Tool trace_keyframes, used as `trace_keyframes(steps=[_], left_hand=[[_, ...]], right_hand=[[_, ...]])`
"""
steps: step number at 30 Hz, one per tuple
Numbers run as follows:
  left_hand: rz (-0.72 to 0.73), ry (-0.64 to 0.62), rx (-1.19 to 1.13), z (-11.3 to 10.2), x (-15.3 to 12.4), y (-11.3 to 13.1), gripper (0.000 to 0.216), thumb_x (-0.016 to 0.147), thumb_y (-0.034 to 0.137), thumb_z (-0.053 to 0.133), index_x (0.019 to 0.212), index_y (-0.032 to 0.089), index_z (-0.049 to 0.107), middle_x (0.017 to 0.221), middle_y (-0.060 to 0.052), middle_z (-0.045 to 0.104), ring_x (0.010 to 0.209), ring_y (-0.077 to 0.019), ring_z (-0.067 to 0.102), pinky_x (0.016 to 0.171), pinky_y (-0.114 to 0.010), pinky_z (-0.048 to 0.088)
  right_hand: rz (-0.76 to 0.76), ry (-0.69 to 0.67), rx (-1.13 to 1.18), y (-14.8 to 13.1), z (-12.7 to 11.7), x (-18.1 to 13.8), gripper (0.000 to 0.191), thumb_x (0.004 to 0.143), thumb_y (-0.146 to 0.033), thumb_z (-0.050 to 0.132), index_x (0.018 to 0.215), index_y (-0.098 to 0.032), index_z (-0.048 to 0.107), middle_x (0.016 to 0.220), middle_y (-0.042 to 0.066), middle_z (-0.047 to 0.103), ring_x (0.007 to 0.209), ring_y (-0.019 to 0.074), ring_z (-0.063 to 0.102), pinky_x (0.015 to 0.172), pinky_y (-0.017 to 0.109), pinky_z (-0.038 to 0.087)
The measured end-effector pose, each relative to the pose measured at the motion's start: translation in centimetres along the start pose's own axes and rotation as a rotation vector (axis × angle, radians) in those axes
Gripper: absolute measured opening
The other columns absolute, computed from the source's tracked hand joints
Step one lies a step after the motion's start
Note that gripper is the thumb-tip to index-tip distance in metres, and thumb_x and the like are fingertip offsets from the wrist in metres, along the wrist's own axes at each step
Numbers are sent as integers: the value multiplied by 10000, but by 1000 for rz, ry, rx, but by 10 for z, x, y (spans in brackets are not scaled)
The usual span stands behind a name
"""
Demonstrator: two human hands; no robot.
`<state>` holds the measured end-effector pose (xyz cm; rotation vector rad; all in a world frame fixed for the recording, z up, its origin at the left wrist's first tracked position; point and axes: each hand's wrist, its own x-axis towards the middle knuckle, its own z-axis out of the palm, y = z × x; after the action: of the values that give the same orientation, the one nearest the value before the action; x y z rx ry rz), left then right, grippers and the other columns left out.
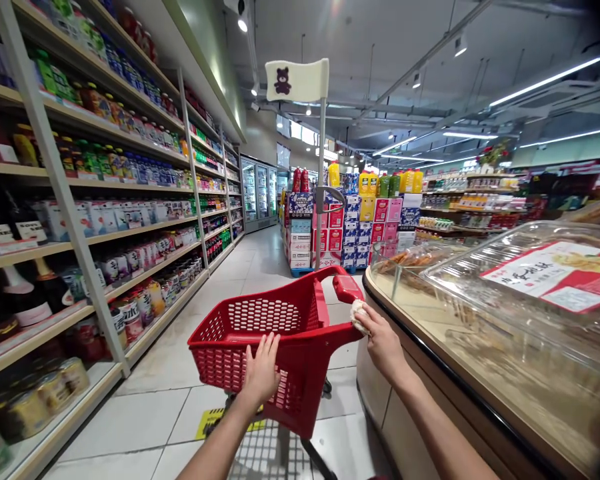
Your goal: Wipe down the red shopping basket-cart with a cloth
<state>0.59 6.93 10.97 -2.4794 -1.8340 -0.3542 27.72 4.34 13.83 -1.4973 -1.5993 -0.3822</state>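
Observation:
A red plastic shopping cart (300,400) stands side-on in front of me. Its basket has perforated walls, and a pole with a cream bear flag (297,80) rises behind it. My left hand (263,375) lies against the near side of the basket, fingers stretched out over the rim, with nothing visible in it. At the handle end, on the right, my right hand (384,341) is closed on a crumpled white cloth (360,316). The cloth presses against the end of the cart's red handle frame. Its underside is hidden by my fingers.
Drink shelves (90,180) line the aisle on the left. Close on the right is a curved display counter (380,393) with clear plastic food boxes (530,267). Stacked drink cartons (335,227) stand ahead. A yellow floor sticker (209,423) lies by the cart.

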Motion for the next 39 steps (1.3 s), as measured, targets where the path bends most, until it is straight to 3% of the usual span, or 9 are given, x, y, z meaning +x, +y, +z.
trace_keyframes(steps=[7,12,17,21,23,27,32,36,39], left_hand=[[35,-85,-46,-1,-4,7,826,589,86,393,1383,180,187,1464,-63,182,1353,-209,104,1037,-579,99],[33,-87,-86,3,-8,17,856,572,72,394,1390,173,164,1464,-79,180,1352,-226,104,1035,-587,106],[-4,-130,-115,6,-16,20,877,575,97,413,1398,170,119,1480,-48,114,1359,-218,43,1047,-579,29],[7,-162,-102,5,-23,23,895,576,108,413,1402,192,79,1486,-3,65,1360,-196,-8,1055,-566,8],[8,-167,-85,3,-27,25,891,583,117,408,1403,190,66,1486,7,43,1360,-198,-27,1054,-569,10],[41,-160,-66,5,-34,23,861,607,140,396,1403,166,70,1485,4,31,1359,-184,-22,1076,-517,31],[-33,-90,12,17,-41,13,833,622,151,391,1398,113,91,1484,-33,37,1359,-186,-7,1082,-484,76],[-19,-97,44,17,-41,12,839,623,171,403,1397,102,87,1481,-34,33,1360,-194,13,1079,-506,64],[-24,-129,40,12,-41,14,842,620,179,417,1397,111,100,1479,-34,47,1360,-192,36,1078,-510,71]], right_hand=[[-230,-54,-8,-18,49,7,344,802,-97,388,951,-245,662,1163,64,592,1107,197,503,919,384,384],[-133,105,-127,3,48,20,353,839,-105,336,1029,-168,627,1182,136,560,1118,215,482,927,421,349],[-371,5,-72,-4,57,10,318,856,-152,375,961,-260,655,1160,45,594,1110,173,495,937,352,363],[-209,111,-149,7,52,5,365,868,-149,316,1074,-191,615,1220,130,544,1156,234,462,954,451,339],[-205,135,-125,7,50,-4,363,871,-171,323,1115,-198,590,1263,126,508,1189,240,432,954,458,346],[-467,36,-28,3,44,-23,360,873,-157,347,1084,-295,604,1247,35,538,1197,188,434,977,409,348],[-173,236,-108,23,29,-34,417,857,-91,312,1183,-209,545,1342,114,427,1267,234,343,988,475,323],[-398,103,-34,18,46,-88,384,872,-122,349,1174,-243,553,1268,71,517,1234,209,397,947,399,410],[-403,101,18,10,48,-105,404,876,-116,343,1198,-275,528,1256,52,530,1202,196,439,940,395,429]])
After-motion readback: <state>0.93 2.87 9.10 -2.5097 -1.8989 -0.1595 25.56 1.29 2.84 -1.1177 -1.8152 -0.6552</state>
